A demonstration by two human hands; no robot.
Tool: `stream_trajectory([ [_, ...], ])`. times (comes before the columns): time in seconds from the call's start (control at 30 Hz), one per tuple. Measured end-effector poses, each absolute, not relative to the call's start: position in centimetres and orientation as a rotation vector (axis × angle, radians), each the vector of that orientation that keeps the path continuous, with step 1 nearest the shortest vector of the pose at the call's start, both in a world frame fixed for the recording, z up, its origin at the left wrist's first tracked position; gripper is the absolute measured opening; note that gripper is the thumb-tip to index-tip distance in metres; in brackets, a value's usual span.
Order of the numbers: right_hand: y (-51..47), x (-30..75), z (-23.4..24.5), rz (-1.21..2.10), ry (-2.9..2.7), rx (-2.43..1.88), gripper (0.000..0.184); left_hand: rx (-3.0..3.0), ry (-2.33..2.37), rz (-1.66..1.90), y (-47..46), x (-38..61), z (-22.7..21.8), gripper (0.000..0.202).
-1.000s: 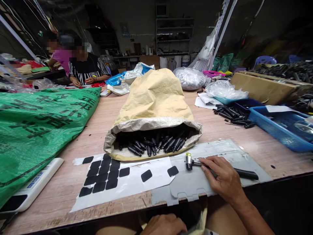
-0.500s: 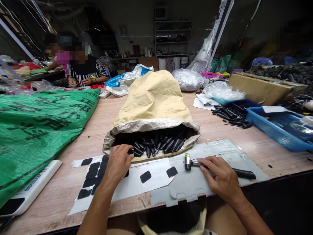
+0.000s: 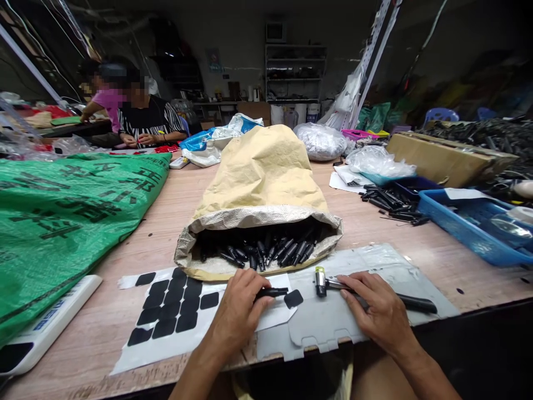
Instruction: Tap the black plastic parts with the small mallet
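Note:
Between the fingers of my left hand (image 3: 240, 304) is a slim black cylindrical piece (image 3: 275, 291), its end pointing right above the white sheet. My right hand (image 3: 377, 303) rests closed around the shaft of a small hammer (image 3: 416, 303), whose silver and yellow head (image 3: 320, 281) lies on the grey board (image 3: 308, 319). Behind my left hand, a tan sack (image 3: 266, 166) lies with its mouth towards me, and many black cylindrical pieces (image 3: 291, 251) fill its opening. On the white sheet (image 3: 200, 333) sit rows of black rounded squares (image 3: 165, 326).
A green sack (image 3: 75, 205) and a white device (image 3: 54, 319) flank the left side. A blue basket (image 3: 470, 233) and a pile of black pieces (image 3: 389, 203) stand at the right. Below the table edge hangs an open bag (image 3: 297, 378). Two people sit at the back left.
My left hand has moved from the sack's mouth towards me and to the right, bringing out one black piece. My right hand stays on the hammer.

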State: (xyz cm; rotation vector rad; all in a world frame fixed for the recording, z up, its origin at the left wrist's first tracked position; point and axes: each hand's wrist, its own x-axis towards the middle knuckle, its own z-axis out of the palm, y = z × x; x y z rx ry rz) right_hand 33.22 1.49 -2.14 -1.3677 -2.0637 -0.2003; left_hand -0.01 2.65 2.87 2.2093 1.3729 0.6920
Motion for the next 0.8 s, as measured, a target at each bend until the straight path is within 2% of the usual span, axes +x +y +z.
stream_trajectory([
  [0.2,1.7,33.2,-2.0,-0.19,-2.082,-1.388,0.018,2.126,1.342,0.73,3.1,0.2,1.0,0.013],
  [0.4,0.7,31.8,0.1,-0.104,-1.998,-1.382,0.018,2.035,1.351,0.777,3.1,0.1,1.4,0.011],
  [0.63,-0.6,26.3,2.0,0.183,-1.972,-1.179,0.042,2.07,1.354,0.744,3.1,0.3,1.3,0.011],
  [0.8,-1.0,23.4,2.2,0.292,-2.034,-1.109,0.052,2.059,1.337,0.751,3.1,0.2,1.2,0.011],
])
